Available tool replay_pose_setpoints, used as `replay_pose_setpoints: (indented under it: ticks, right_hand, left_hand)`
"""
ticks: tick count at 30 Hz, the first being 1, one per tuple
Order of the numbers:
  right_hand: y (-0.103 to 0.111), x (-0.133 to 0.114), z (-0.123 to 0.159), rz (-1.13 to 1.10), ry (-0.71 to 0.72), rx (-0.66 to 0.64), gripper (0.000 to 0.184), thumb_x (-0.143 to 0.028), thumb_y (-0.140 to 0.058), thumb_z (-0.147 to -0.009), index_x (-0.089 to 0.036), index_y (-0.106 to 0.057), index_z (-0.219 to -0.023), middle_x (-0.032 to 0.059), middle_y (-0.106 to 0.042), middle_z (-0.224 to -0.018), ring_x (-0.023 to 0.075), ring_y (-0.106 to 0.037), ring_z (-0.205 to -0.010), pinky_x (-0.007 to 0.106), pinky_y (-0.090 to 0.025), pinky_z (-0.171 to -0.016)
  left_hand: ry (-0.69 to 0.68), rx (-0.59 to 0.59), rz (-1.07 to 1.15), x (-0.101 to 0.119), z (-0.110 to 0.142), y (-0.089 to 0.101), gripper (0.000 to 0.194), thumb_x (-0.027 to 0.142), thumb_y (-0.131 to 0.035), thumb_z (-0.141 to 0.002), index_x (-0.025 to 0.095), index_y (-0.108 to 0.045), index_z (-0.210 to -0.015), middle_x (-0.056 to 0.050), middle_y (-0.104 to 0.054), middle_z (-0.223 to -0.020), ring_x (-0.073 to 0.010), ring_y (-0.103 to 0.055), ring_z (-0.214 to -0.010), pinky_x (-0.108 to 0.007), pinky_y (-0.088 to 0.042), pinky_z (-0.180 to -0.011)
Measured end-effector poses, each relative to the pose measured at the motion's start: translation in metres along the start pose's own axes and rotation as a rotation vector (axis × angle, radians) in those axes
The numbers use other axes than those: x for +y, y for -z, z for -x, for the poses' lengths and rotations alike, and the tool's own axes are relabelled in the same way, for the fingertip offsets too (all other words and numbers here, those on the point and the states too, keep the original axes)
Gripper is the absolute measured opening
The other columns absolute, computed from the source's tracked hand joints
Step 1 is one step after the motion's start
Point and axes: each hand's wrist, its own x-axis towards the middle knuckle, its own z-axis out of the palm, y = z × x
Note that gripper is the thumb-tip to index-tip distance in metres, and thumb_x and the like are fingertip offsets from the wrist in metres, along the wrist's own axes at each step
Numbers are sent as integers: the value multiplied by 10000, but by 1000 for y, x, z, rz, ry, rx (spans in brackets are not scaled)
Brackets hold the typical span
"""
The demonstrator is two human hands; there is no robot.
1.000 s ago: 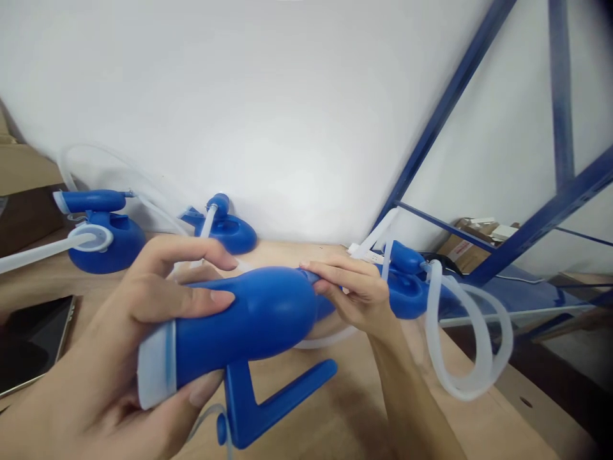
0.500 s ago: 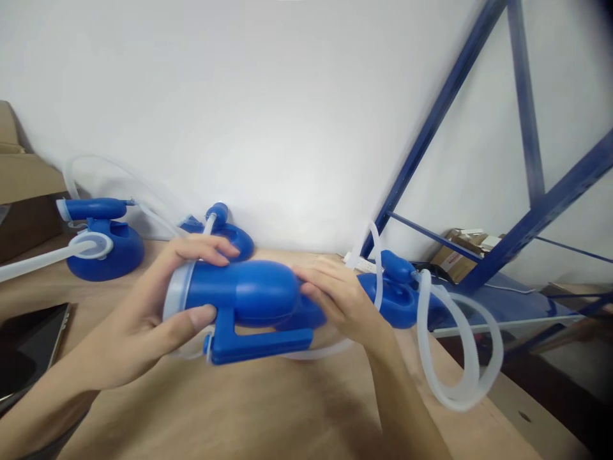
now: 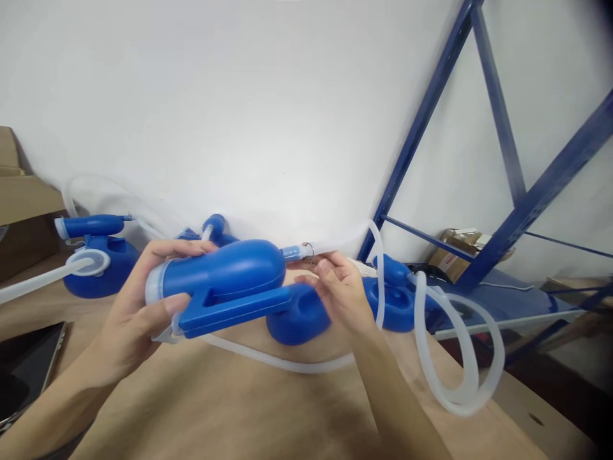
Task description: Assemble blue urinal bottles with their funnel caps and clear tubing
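Your left hand (image 3: 136, 313) wraps shut around the blue bottle (image 3: 223, 281), holding it level above the table (image 3: 268, 409), so your right hand's (image 3: 335, 291) fingertips can pinch the clear tube (image 3: 335, 246) at its nozzle.

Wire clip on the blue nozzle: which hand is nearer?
Right. The right hand has its fingertips at the wire clip where the clear tube joins the nozzle. The left hand grips the blue bottle at its far, capped end.
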Motion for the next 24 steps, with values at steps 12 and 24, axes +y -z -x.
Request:
replay_pose_setpoints:
  ticks: [12, 24]
  right_hand:
    - [-8, 18, 1, 98, 124, 210, 318, -527, -862, -797, -215, -809, -829, 54, -820, -784, 228, -780, -730, 388, -670, -757]
    - [2, 23, -6, 42, -29, 47, 841, -451, -928, -724, -223, -604, -1466, -26, -770, -752, 171, -744, -729, 332, -658, -777]
  left_hand:
    - [-29, -101, -92, -17, 5, 3, 283, 396, -664, -957, 349, -625, -1233, -57, -606, -1367, -300, -551, -1327, -335, -560, -980]
    - [-134, -209, -513, 4, 10, 7, 382, 360, -676, -947, 391, -549, -1306, -28, -563, -1337, -269, -540, -1278, -270, -533, -911]
